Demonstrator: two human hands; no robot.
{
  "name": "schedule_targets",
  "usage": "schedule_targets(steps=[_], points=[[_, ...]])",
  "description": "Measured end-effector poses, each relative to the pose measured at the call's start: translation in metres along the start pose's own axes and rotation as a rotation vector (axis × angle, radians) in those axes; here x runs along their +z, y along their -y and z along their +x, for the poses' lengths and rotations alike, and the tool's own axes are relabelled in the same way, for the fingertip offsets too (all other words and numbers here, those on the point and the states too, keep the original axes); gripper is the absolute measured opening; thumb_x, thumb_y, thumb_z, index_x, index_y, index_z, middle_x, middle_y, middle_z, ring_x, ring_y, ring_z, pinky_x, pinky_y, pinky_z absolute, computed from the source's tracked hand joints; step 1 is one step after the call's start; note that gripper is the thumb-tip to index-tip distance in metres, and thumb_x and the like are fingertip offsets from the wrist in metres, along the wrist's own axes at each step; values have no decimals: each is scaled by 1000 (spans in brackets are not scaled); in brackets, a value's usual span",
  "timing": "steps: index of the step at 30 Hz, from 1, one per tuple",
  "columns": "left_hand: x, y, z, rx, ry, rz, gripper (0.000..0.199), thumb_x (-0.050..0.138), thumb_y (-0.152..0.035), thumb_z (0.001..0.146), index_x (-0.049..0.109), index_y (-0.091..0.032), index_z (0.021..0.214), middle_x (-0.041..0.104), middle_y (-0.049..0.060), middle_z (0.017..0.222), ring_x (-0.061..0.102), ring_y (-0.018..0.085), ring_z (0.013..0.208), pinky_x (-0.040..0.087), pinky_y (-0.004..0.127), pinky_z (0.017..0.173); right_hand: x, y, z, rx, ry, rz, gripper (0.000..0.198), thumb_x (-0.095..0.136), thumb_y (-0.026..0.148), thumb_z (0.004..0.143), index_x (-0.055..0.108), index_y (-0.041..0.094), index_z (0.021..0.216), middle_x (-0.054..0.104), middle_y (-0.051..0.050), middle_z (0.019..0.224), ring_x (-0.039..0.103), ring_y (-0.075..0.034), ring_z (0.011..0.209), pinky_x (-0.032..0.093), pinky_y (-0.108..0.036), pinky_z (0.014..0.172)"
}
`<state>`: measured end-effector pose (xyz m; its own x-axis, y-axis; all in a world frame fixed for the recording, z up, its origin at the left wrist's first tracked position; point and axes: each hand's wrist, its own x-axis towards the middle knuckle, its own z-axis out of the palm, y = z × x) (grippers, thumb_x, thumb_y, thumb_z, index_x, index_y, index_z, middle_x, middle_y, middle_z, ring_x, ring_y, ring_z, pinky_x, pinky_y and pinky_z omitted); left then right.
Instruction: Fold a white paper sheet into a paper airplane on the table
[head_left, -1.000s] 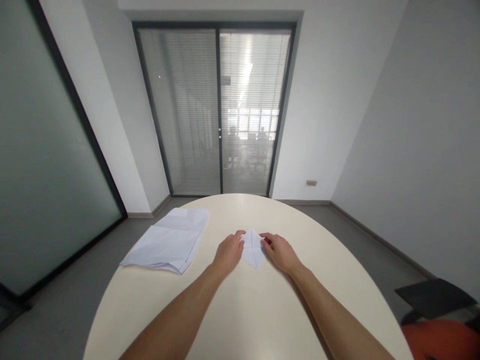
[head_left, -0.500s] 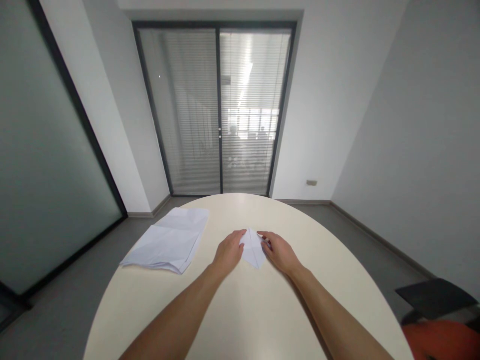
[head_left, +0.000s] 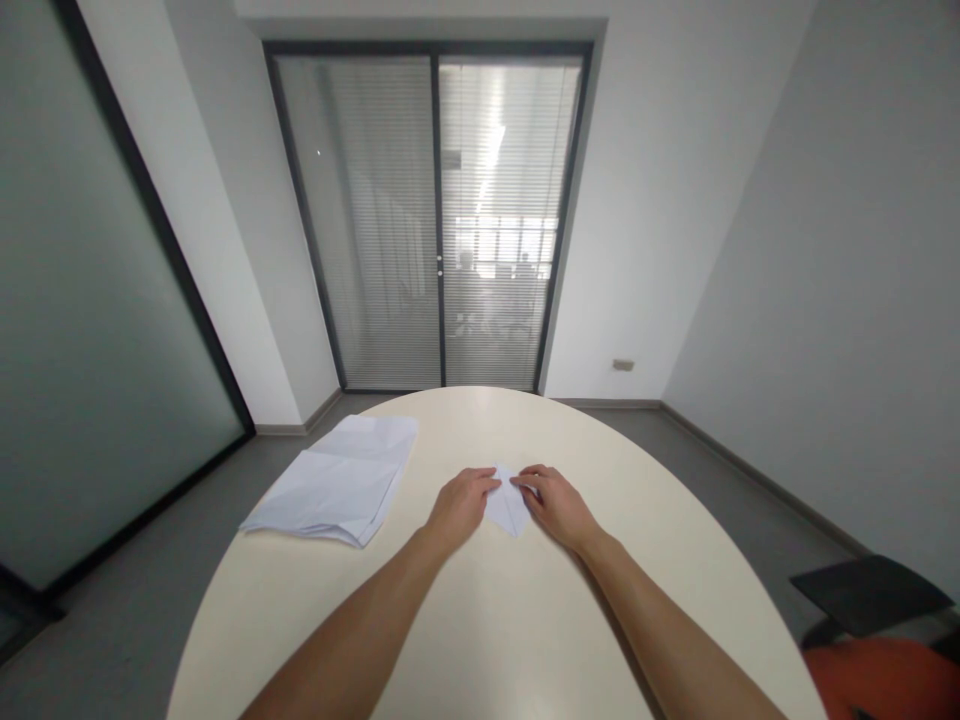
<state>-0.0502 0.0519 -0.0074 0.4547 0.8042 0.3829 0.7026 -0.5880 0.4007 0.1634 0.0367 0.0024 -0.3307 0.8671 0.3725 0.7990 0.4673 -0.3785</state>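
Observation:
A small folded white paper, kite-shaped with a crease down its middle, lies on the cream table between my hands. My left hand holds its left side, thumb and fingertips on the upper part. From the right, my right hand pinches the upper right edge, its fingers bent and thumb pointing inward. The paper's lower tip points toward me and shows uncovered. Fingers of both hands hide parts of its side edges.
A stack of larger white paper sheets, creased, lies at the table's left edge. The round table has a curved rim. At the lower right stands a chair with a black back and an orange seat. Beyond are glass doors with blinds.
The fingertips of both hands have moved inward over the upper part of the folded paper, nearer to each other and covering more of it. The stack of sheets has not moved.

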Motion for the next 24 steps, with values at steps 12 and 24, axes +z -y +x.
schedule_targets(steps=[12, 24], points=[[2, 0, -3, 67, -29, -20, 33, 51, -13, 92, 70, -22, 117, 70, 4, 122, 61, 20, 114, 47, 36, 104, 1, 2, 1, -43, 5, -8, 32, 49, 23, 93, 73, 20, 115, 70, -9, 116, 59, -24, 107, 43, -36, 99], [1, 1, -2, 62, -4, -10, 29, 52, -17, 93, 73, -22, 113, 69, 4, 123, 61, 20, 114, 46, 36, 104, 0, 3, 1, -33, 18, -11, 32, 50, 24, 94, 72, 19, 116, 70, -9, 116, 59, -23, 108, 43, -36, 100]])
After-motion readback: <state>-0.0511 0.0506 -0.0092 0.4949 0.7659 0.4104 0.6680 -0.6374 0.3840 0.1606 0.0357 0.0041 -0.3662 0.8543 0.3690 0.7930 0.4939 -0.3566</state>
